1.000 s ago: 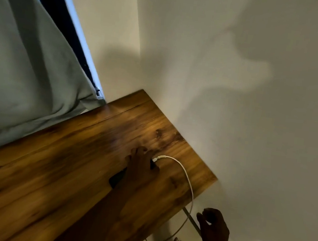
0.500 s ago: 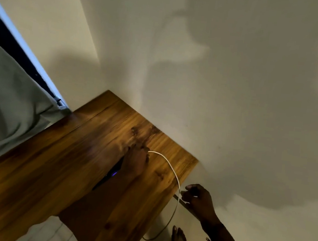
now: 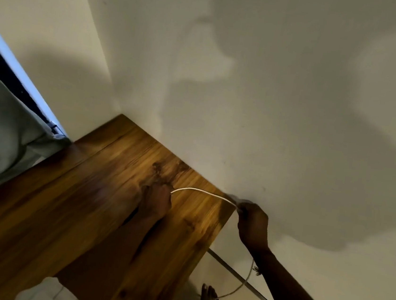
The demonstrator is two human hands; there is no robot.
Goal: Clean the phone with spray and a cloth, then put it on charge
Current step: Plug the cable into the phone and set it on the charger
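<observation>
While my left hand [image 3: 155, 203] presses the mostly hidden phone [image 3: 128, 218] flat on the worktop [image 3: 62, 208], my right hand [image 3: 252, 224], at three o'clock, pinches the white cable [image 3: 199, 190]; charging step, I judge, slack needs settling next.

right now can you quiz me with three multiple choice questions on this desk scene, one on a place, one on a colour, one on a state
1. Where is the right hand?
A. flat on the middle of the desk
B. at the desk's end by the wall
C. on the curtain

2. What colour is the cable?
A. white
B. red
C. black

3. What is the left hand doing?
A. raised in the air
B. hanging off the desk
C. pressed down on the desk over a dark object

Answers:
1 B, it is past the desk's end, close to the wall.
2 A, it shows as a pale white arc across the wood.
3 C, it lies on the wood where the cable ends.
</observation>
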